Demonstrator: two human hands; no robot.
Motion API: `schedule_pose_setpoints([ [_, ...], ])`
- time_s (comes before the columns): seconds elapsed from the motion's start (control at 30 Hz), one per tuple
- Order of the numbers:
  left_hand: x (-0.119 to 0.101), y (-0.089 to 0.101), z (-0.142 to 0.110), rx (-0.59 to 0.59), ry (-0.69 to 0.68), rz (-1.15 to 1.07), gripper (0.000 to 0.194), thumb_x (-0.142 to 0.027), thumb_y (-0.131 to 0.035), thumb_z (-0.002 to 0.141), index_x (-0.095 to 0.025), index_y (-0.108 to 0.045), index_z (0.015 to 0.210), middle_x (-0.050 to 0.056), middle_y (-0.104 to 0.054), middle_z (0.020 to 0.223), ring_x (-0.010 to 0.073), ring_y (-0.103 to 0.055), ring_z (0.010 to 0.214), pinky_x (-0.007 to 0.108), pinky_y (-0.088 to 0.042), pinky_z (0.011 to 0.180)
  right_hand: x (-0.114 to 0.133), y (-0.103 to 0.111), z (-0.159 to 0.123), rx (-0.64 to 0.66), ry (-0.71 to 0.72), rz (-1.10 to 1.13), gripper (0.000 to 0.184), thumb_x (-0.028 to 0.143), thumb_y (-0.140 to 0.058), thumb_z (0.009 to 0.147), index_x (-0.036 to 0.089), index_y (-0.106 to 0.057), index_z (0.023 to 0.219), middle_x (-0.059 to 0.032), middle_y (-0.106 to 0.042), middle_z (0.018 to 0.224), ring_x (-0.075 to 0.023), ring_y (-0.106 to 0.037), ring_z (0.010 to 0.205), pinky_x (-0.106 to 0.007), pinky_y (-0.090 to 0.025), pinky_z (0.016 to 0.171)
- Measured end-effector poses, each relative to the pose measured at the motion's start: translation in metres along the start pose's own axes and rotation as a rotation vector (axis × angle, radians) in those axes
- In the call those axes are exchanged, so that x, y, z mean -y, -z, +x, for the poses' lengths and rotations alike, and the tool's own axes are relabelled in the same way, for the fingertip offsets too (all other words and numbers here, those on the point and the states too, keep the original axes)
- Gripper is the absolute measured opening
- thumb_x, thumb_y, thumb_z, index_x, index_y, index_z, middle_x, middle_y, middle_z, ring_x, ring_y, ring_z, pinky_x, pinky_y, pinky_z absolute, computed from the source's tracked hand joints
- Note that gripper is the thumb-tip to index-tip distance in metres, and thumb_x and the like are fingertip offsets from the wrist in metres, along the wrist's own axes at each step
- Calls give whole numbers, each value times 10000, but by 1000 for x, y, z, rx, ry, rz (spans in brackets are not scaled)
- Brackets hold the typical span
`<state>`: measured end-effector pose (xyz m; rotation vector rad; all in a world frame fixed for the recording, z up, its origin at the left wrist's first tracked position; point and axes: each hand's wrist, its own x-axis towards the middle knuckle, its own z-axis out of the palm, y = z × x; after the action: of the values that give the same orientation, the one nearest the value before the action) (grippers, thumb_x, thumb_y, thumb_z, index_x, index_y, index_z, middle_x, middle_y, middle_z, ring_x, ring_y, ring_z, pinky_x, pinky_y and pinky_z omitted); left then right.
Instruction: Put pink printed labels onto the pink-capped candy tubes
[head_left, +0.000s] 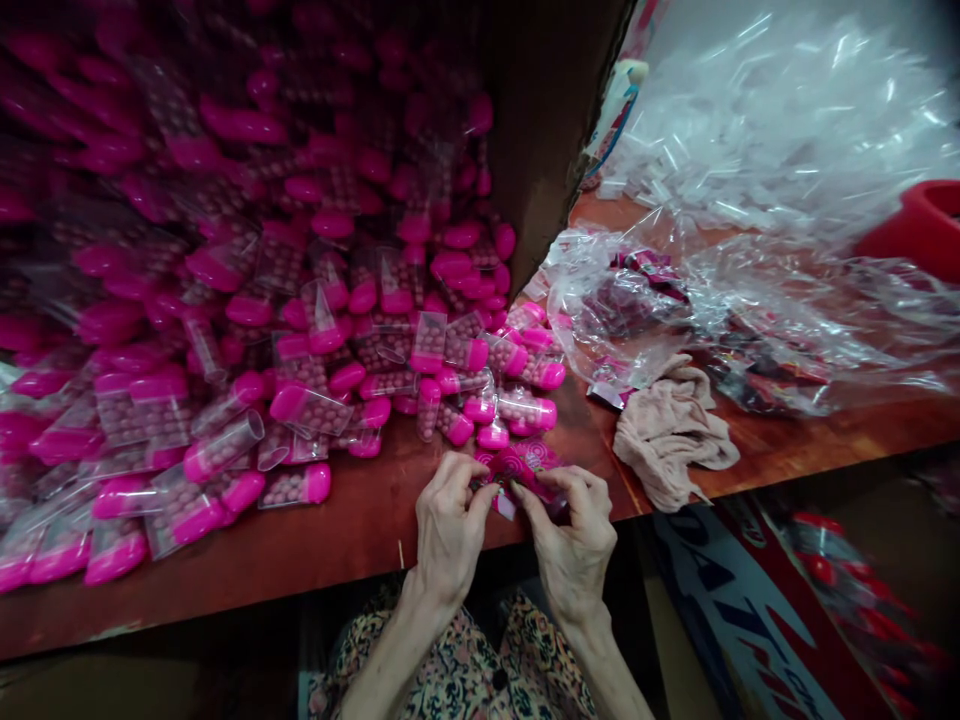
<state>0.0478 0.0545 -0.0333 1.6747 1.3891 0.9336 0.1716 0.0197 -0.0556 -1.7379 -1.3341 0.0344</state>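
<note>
My left hand [450, 510] and my right hand [571, 545] pinch a pink printed foil packet [519, 472] between their fingertips, just above the table's near edge. The fingers hide part of the packet, and its contents cannot be seen. Beyond my hands lies a large heap of clear plastic tubes with pink caps [300, 340], each filled with small round pinkish beads or candies. The closest tube [429, 375] stands a short way past my left hand. The heap spreads across the reddish-brown wooden table [360, 520].
A cardboard box wall [547, 120] rises behind the heap. To the right lie crumpled clear plastic bags [622, 310] holding printed packets, a beige cloth [667, 435], and a mass of clear plastic sleeves [780, 130]. A red round object [915, 230] sits at the far right. A floral sleeve or garment [457, 670] shows below my wrists.
</note>
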Motion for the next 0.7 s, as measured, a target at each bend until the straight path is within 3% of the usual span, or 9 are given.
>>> schedule_pose_setpoints([
  [0.2, 3, -2, -2, 8, -27, 71, 80, -122, -550, 817, -179, -584, 861, 13, -578, 840, 133, -568, 700, 245, -459, 629, -2, -1, -2, -21, -32, -8, 157, 349, -664, 777, 196, -635, 793, -51, -612, 809, -227, -566, 845, -382, -456, 760],
  [0.5, 4, -10, -4, 37, -75, 281, 116, -112, -496, 840, -177, -592, 846, 45, -544, 921, 162, -600, 760, 280, -480, 679, -6, 0, -5, -25, -66, 56, 86, 257, -648, 791, 193, -591, 782, -76, -652, 920, -226, -598, 914, -382, -488, 769],
  [0.63, 3, -9, -4, 40, -79, 298, 127, -106, -494, 840, -181, -597, 837, 42, -542, 918, 158, -602, 750, 270, -484, 664, -4, 8, -1, -63, -58, 86, 125, 234, -668, 772, 200, -570, 703, -62, -661, 862, -235, -546, 983, -420, -437, 878],
  [0.7, 3, -8, -4, 37, -88, 285, 125, -108, -498, 843, -176, -603, 838, 44, -545, 918, 156, -606, 750, 268, -489, 673, -4, 14, 1, -92, -80, 99, 108, 239, -677, 764, 198, -591, 712, -50, -637, 821, -219, -548, 905, -394, -453, 834],
])
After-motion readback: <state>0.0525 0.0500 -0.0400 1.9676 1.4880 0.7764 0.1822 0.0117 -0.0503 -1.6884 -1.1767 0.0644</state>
